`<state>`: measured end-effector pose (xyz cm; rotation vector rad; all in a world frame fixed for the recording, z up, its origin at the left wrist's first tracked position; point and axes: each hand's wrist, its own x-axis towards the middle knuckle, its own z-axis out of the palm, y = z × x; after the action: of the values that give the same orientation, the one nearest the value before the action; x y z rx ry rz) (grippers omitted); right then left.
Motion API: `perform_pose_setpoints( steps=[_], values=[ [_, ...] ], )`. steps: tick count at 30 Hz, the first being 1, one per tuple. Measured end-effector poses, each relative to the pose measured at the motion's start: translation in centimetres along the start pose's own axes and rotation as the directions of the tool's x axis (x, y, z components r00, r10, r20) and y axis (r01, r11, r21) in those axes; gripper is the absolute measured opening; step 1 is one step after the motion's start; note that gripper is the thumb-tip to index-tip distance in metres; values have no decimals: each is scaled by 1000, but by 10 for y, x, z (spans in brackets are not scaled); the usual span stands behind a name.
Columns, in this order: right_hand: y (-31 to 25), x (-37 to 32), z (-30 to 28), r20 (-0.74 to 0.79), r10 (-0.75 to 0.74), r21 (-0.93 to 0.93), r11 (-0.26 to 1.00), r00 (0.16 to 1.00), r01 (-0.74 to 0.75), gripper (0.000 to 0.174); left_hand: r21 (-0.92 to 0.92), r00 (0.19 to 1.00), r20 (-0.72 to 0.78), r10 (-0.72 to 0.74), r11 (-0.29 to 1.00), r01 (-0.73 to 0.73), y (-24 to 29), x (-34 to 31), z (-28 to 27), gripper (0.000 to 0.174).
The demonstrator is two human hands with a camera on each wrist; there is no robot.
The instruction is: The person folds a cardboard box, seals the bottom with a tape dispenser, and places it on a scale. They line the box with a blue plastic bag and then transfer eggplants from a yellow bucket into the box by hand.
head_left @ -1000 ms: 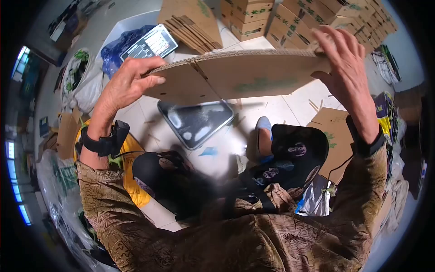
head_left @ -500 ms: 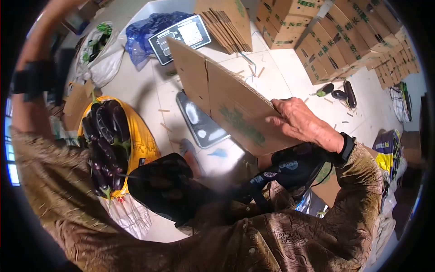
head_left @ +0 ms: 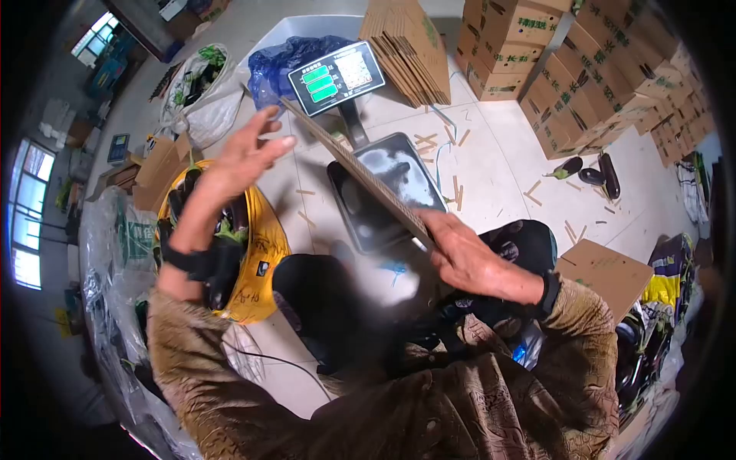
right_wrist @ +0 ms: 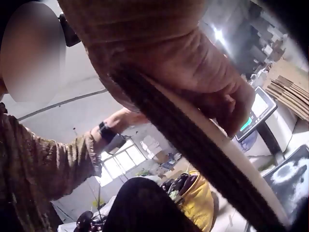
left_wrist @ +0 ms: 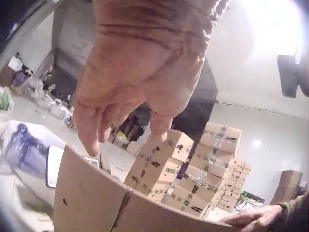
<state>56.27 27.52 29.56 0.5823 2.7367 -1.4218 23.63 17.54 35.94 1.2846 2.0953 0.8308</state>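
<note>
A flat, folded cardboard box (head_left: 368,180) slants on edge above the platform scale (head_left: 399,165), hiding part of its plate. My right hand (head_left: 471,257) grips the near end of the folded box, fingers on one face and thumb on the other. In the right wrist view the layered edge of the cardboard (right_wrist: 193,140) runs beneath that palm. My left hand (head_left: 238,161) is up at the far end, its fingers spread. Seen from the left wrist, the left hand (left_wrist: 140,77) hovers over the upper edge of the cardboard (left_wrist: 87,193), holding nothing.
A yellow bag (head_left: 264,264) of eggplants stands at left. Behind the lit scale display (head_left: 337,77) lean more folded boxes (head_left: 410,50). Stacked cartons (head_left: 590,84) fill the back right, with loose eggplants (head_left: 609,175) in front. Cardboard scraps (head_left: 458,192) litter the tiled floor.
The folded box went from being held level in both hands to slanting, gripped by the right hand. My left hand let go, swung far out left, then came back near its far end.
</note>
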Motion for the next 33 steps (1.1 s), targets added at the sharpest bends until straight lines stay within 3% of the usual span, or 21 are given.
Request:
perform_pose_setpoints(
  steps=[1, 2, 3, 5, 9, 11, 12, 13, 15, 17, 20, 21, 22, 23, 24, 25, 27, 28, 29, 31, 33],
  values=[
    [16, -7, 17, -78, -77, -54, 996, 994, 72, 68, -77, 1000, -21, -20, 997, 18, -24, 13, 13, 86],
    [15, -9, 19, -54, -67, -24, 998, 996, 66, 69, -118, 996, -65, -63, 992, 55, -42, 28, 26, 94],
    [12, -10, 20, -26, -56, 7, 998, 998, 57, 69, -130, 995, -72, -64, 990, 54, -53, 38, 40, 94],
    [6, -6, 21, 17, -13, 28, 1000, 1000, 13, 68, -383, 968, -132, -215, 911, 151, -68, 54, 67, 98],
    [1, 7, 24, -16, -2, 55, 998, 1000, 3, 66, -568, 957, -119, -265, 809, 154, -66, 77, 92, 98],
    [4, 8, 25, -21, -9, 61, 998, 1000, 10, 70, -587, 989, -49, -140, 805, 85, -64, 81, 89, 96],
    [8, 10, 26, -11, 65, 114, 991, 998, -64, 73, -600, 996, 2, -86, 797, 70, -57, 79, 84, 92],
    [12, 13, 25, -5, 70, 116, 991, 998, -69, 73, -602, 996, 7, -92, 795, 78, -59, 80, 85, 92],
    [19, 21, 21, -26, 121, 337, 936, 992, -105, 74, -633, 998, 4, -62, 772, 50, -64, 83, 85, 81],
    [27, 25, 21, -20, 140, 367, 922, 990, -123, 76, -668, 999, -1, -50, 744, 37, -70, 81, 85, 75],
    [34, 25, 24, 52, 156, 622, 768, 986, -154, 79, -711, 999, 33, -29, 702, 44, -80, 78, 76, 69],
    [29, 26, 18, 54, 154, 621, 769, 987, -154, 79, -719, 997, 72, -18, 692, 65, -81, 77, 72, 69],
    [20, 28, 8, 89, 170, 619, 762, 981, -189, 79, -756, 997, 47, -66, 650, 79, -80, 75, 70, 57],
    [15, 27, 4, 123, 190, 618, 753, 974, -225, 80, -755, 997, 49, -66, 651, 80, -78, 73, 67, 57],
    [14, 27, 9, -63, 205, 559, 818, 977, -136, 65, -681, 993, -11, -119, 728, 80, -77, 72, 65, 55],
    [14, 27, 8, -63, 205, 560, 817, 977, -136, 65, -600, 983, -77, -165, 795, 86, -75, 72, 63, 55],
    [10, 26, 1, -289, 76, 24, 997, 954, -72, 46, -526, 979, -126, -161, 848, 72, -78, 75, 58, 51],
    [-3, 26, -4, -389, 9, -56, 998, 921, -34, 32, -380, 985, -142, -97, 924, 36, -82, 80, 53, 47],
    [6, 22, -11, -418, -14, -108, 994, 908, -35, 25, -224, 989, -146, -29, 975, -5, -85, 84, 49, 44],
    [27, 15, -32, -530, 137, 46, 990, 837, -132, 22, -166, 991, -129, -20, 986, -2, -70, 79, 36, 46],
    [45, 15, -44, -702, 71, -23, 992, 708, -123, 25, 13, 956, -124, 264, 964, -265, -54, 64, 30, 52]
  ],
)
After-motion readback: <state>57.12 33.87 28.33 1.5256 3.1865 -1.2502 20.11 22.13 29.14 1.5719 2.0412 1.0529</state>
